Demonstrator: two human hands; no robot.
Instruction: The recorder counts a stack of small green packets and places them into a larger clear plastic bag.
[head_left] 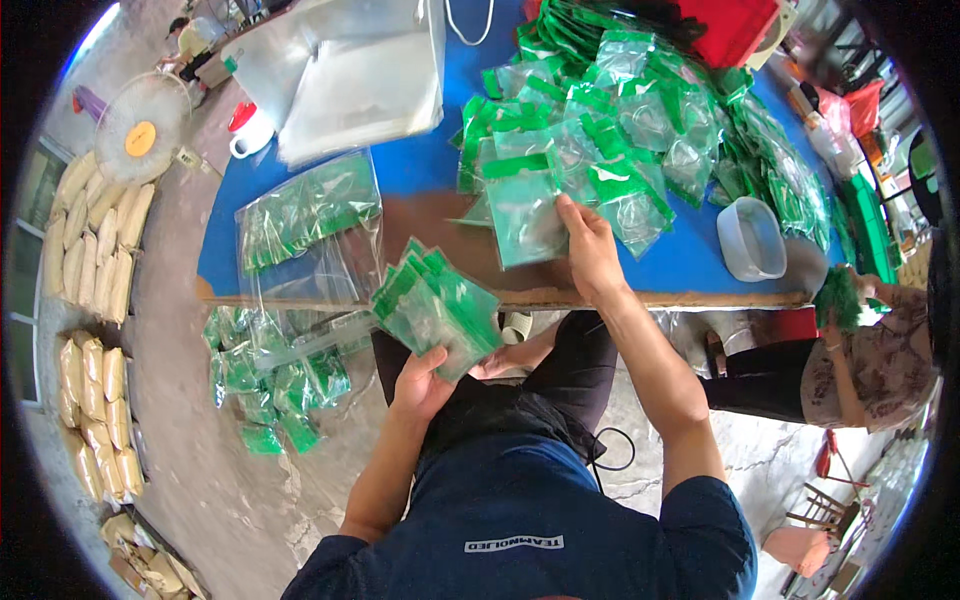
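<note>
Shirt (pixel 550 500) | low left grip (pixel 422 386): packets (pixel 440 308) | outstretched right grip (pixel 594 250): packet (pixel 525 210)

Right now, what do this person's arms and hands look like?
Left hand and right hand are both ungloved; no watch or bracelet shows. The forearms are uncovered below short, plain navy sleeves. No cables or markings show on the arms.

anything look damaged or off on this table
Yes: the blue tabletop has a brown patch at its front edge, partly behind the packet in the right hand; the blue surface looks worn away there.
</note>
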